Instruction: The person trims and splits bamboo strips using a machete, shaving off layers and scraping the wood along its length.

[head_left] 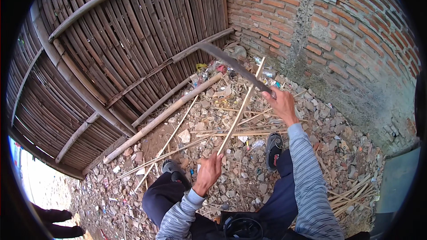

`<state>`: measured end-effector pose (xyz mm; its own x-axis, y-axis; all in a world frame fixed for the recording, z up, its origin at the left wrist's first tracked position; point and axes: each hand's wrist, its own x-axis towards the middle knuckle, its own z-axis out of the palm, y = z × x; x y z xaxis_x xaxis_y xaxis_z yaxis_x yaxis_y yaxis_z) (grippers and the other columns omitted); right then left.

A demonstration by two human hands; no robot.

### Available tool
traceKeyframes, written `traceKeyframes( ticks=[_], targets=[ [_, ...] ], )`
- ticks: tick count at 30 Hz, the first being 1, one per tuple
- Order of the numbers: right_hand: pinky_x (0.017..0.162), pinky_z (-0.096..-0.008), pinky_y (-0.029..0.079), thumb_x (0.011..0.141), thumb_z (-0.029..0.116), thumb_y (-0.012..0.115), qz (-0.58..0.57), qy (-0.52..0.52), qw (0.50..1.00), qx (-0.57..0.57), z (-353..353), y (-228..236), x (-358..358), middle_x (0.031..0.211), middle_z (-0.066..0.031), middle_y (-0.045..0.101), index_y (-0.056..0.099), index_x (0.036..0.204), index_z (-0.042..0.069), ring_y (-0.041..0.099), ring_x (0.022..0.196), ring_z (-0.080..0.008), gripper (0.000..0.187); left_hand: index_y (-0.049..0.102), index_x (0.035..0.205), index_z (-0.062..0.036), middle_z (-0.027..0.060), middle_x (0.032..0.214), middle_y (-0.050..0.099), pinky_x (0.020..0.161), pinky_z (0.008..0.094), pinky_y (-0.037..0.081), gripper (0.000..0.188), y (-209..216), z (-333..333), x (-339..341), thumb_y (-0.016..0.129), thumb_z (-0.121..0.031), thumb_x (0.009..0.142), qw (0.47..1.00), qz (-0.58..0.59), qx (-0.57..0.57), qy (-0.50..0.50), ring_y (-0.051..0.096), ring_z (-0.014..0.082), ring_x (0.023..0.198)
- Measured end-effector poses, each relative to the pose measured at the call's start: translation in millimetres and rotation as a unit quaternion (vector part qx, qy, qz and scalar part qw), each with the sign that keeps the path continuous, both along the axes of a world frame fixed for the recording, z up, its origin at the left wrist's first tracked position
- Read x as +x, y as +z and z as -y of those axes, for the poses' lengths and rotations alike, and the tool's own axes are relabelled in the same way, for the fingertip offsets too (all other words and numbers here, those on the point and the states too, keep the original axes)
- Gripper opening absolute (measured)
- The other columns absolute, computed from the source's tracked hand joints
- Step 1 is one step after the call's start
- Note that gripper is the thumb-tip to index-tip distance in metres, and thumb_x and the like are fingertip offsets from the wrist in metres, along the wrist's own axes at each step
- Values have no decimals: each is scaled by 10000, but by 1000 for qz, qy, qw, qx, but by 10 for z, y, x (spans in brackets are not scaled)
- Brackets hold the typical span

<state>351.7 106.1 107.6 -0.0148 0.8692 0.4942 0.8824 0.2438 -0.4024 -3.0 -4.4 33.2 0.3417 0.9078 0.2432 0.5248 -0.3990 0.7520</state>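
My left hand (208,173) is closed around the lower end of a pale split bamboo strip (240,112), which slants up and away to the right. In my right hand (283,104) is a long dark machete (232,64), its grip mostly hidden by the fingers. The blade points up and to the left and crosses the strip near its far end. Whether the edge touches the strip, I cannot tell. Beneath the strip, several more thin bamboo strips (249,132) lie across the rubble.
A bamboo-slat wall (133,31) stands at the left, with a thick bamboo pole (164,116) lying along its base. Brick wall (329,40) closes off the right. Stones (249,182) and litter cover the ground around my shoes. More split strips (353,198) are piled at lower right.
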Motion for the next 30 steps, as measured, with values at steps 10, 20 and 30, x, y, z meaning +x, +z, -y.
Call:
traceKeyframes(
  ticks=[10,20,30],
  targets=[
    [523,-479,453,942,637,642,-4,-108,994,-1,124,60,12,516,-121,555,737,1009,82,617,500,-345,566,589,976,15,250,650,552,539,494,419,269,-237,56,-202,525,-220,1090,999,18,-16,-27,584,467,590],
    [508,-452,457,906,800,543,43,-19,999,4,99,126,-176,500,-67,574,713,924,118,633,493,-302,703,588,975,33,208,614,537,540,463,415,336,-297,49,-414,514,-269,1101,997,34,-63,-4,554,377,527],
    [404,-315,331,986,569,649,-451,-156,876,-71,-200,-289,434,504,25,455,736,932,23,427,384,-99,556,556,816,-61,-10,621,429,505,327,327,500,-579,-139,-622,450,-443,1122,938,139,-302,-97,402,112,536]
  ],
)
